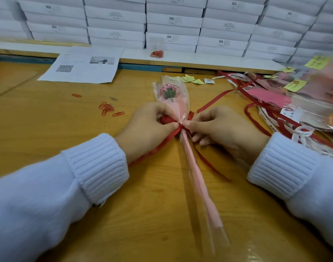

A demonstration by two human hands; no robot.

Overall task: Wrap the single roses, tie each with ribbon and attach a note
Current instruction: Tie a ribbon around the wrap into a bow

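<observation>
**Bow pinched at the neck of the wrapped rose**

Both hands meet at one spot; the left hand (152,120) has thumb and forefinger curled round a loop of the red ribbon (214,100) on its side of the knot; the right hand (218,125) pinches the ribbon just opposite, its other fingers tucked under. The rose (169,91) lies flat on the worktop (152,205) between them, long axis running away from the person; the bloom is just beyond the knuckles, and the pink-sleeved stem (197,178) comes back between the wrists, slanting toward the right one. Neither hand is nearer; the knot sits between the fingertips. Tightening looks like a sideways pull apart; outward of the left hand there is open wood, with paper clips (106,108) farther out; outward of the right hand a heap of finished roses (303,99) lies near, so that side has less room.
</observation>
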